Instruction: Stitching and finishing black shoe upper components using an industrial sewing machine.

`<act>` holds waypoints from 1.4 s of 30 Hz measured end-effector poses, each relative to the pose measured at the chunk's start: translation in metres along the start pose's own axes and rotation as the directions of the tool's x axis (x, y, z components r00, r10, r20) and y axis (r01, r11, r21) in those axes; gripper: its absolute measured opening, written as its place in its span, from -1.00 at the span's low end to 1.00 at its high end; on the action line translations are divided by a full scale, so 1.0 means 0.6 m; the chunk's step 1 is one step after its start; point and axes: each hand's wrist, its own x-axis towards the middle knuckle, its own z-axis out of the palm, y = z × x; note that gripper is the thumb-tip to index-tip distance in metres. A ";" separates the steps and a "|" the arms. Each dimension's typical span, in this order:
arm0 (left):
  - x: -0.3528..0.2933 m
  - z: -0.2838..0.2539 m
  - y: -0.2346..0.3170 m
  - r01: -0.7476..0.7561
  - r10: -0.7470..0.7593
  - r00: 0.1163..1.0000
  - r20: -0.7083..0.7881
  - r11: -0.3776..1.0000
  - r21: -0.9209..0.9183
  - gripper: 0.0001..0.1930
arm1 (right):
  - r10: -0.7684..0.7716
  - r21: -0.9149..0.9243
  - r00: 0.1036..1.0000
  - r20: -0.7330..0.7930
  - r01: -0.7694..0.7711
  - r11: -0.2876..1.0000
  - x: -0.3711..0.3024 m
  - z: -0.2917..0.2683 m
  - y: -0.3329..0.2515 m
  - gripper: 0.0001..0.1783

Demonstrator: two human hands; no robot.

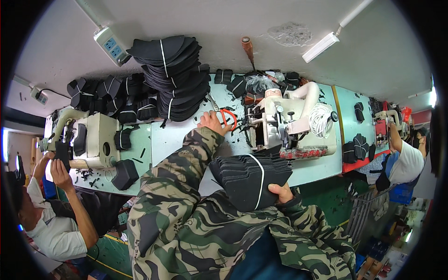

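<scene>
My left hand [214, 122] is on the table, its fingers curled at the red-orange handles of a pair of scissors [227, 115]. One handle loop shows beside the thumb, while the hand hides the rest; the blades point away toward the tall stack. Close to my body, my right hand [281, 192] grips the right side of a thick bundle of black sheet pieces [245, 182]. A white band runs round this bundle, whose layers fan out along the far edge. Only the thumb shows clearly; the other fingers are behind the bundle.
A cream machine [298, 121] with coiled white cord stands to the right. Tall black stacks [179, 79] and smaller banded bundles [109, 91] line the wall. A screwdriver [248, 49] stands behind. At left, a person [56, 205] works at another machine [93, 140]; another person [403, 161] sits far right.
</scene>
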 end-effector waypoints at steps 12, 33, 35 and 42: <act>0.014 -0.043 -0.033 -0.292 0.264 0.941 -0.213 0.949 -0.114 -0.38 | 0.056 0.140 0.997 -0.046 -0.049 0.989 -0.041 -0.005 0.001 -0.33; 0.104 -0.054 0.005 -0.653 0.562 0.666 -0.491 0.757 -0.020 -0.56 | 0.013 0.146 0.994 -0.110 0.003 0.989 -0.032 0.024 0.006 -0.35; 0.155 -0.092 0.039 -0.652 0.604 0.681 -0.415 0.758 0.033 -0.38 | 0.011 0.141 0.994 -0.111 0.005 0.990 -0.040 0.017 0.010 -0.36; 0.003 0.044 -0.012 -0.677 0.641 0.728 -0.242 0.727 -0.114 -0.50 | -0.070 0.277 0.964 -0.256 0.143 0.950 -0.105 -0.021 0.025 -0.30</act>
